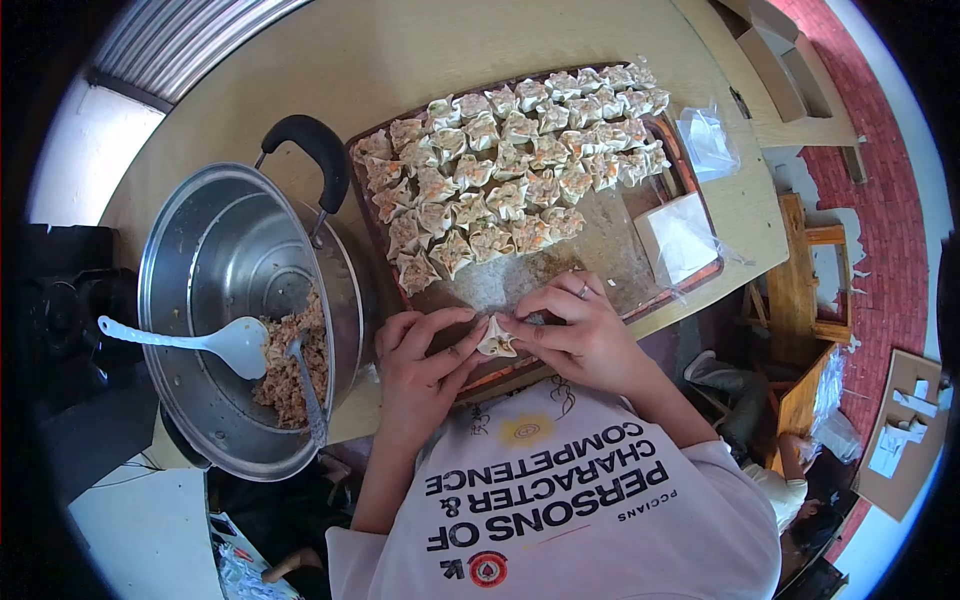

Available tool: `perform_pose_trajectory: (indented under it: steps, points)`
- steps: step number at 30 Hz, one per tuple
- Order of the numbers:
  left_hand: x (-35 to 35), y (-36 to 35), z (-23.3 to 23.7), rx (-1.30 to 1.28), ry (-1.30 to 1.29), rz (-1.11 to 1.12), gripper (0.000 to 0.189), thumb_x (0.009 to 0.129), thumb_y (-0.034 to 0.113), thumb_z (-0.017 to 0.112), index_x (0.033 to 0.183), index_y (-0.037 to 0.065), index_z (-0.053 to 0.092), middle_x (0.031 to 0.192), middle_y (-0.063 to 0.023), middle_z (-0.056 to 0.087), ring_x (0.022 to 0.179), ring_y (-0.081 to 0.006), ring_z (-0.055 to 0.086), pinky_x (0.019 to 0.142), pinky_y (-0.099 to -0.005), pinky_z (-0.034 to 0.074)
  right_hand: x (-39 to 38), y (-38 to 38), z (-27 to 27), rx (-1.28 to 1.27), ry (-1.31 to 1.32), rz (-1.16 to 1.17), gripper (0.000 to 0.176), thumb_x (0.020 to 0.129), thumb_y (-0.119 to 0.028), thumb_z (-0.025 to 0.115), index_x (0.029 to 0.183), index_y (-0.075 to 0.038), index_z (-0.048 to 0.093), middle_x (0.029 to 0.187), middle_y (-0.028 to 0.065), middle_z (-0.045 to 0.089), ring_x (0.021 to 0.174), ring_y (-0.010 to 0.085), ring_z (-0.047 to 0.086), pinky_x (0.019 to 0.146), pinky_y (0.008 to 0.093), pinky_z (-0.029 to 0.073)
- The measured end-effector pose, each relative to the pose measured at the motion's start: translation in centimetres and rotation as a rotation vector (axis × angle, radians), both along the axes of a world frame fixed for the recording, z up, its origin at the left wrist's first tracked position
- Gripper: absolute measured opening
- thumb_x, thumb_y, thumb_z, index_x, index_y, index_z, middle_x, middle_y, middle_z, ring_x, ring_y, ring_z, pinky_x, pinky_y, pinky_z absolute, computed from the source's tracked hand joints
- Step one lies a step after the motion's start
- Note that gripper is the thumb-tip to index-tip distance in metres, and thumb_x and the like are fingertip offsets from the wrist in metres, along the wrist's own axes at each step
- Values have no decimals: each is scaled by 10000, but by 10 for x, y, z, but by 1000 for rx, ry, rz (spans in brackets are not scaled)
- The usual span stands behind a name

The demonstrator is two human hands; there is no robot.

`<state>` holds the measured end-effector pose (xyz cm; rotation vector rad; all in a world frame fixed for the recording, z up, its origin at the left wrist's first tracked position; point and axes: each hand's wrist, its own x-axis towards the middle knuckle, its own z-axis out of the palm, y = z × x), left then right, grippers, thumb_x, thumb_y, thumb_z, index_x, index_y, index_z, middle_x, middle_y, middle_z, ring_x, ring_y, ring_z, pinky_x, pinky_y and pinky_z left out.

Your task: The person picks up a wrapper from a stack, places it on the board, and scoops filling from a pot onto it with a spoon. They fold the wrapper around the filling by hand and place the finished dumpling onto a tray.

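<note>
Between the fingertips of my left hand (425,365) and my right hand (580,335) is one small dumpling (496,338), its pale wrapper edges pinched from both sides. Both hands are closed on it, just above the near edge of a brown tray (615,235). Rows of open-topped dumplings (505,160) with orange-flecked filling cover the far and left part of that tray. A stack of square white wrappers (677,238), partly in clear plastic, lies on its right side. My right hand wears a ring.
A large steel pot (225,260) with black handles stands on the left, holding minced filling (297,375), a white ladle (235,345) and a metal spoon (307,395). A plastic packet (708,145) lies beyond the tray. Another person (775,480) is at lower right.
</note>
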<state>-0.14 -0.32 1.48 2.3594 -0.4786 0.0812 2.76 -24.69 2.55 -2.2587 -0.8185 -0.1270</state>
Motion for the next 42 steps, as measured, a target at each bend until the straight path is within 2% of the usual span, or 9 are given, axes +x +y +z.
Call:
perform_pose_trajectory:
  steps: [5,11,14,22,26,30,32,36,42]
  points:
    - [1,-1,-3,-14,8,3,367,785,220,852,1150,256,828,1253,66,691,1073,-242,539,973,-398,406,0,1,0,-51,-22,13,278,803,-124,835,1075,-186,838,1007,-61,666,907,177,580,840,343,420]
    - [3,4,-1,-75,36,19,365,788,167,842,1145,242,827,1258,51,692,1054,-254,549,957,-389,434,1,-3,3,-11,46,-24,355,789,-149,844,1141,-193,822,1038,-61,657,919,180,574,842,352,404]
    - [6,3,-1,-26,-34,-28,383,782,135,835,1148,247,824,1253,55,695,1039,-256,554,953,-384,444,1,-3,3,-42,52,14,351,834,-155,791,1185,-166,790,1046,-46,652,950,191,569,858,364,411]
    - [13,5,-4,-10,-77,-86,343,792,145,815,1116,256,829,1220,64,700,1032,-252,550,939,-378,444,4,2,0,-111,-133,61,312,794,-134,826,1104,-160,809,1023,-51,648,911,175,589,817,346,424]
    - [10,3,-2,-22,-52,-53,313,803,160,823,1111,215,825,1192,53,699,1011,-253,557,922,-381,452,11,-2,2,-74,-74,89,304,805,-132,822,1108,-149,806,1023,-44,653,921,181,596,824,351,439]
    - [-7,-9,5,-38,-41,29,292,820,163,834,1112,174,819,1175,30,696,1010,-261,565,911,-385,462,16,-9,1,-4,-36,6,283,825,-123,804,1108,-121,791,1051,-17,660,955,204,610,853,361,452]
    - [-12,-7,5,-14,-102,65,323,832,100,821,1152,131,802,1168,-19,691,1066,-278,568,919,-379,479,12,-16,-1,22,-22,-39,262,843,-128,786,1104,-104,781,1073,-11,658,985,207,611,883,363,450]
    - [-4,-9,9,-107,-11,139,354,868,84,772,1213,162,781,1208,-27,675,1041,-285,582,943,-397,470,-15,-18,11,-22,13,-196,285,820,-180,832,1094,-117,785,1077,-2,651,965,203,609,873,372,422]
    - [11,-9,9,46,-26,-59,423,863,23,743,1257,175,766,1287,-58,628,1107,-286,541,932,-376,480,-32,3,1,-124,-67,-206,312,817,-215,845,1111,-126,787,1021,-12,608,930,187,583,855,387,392]
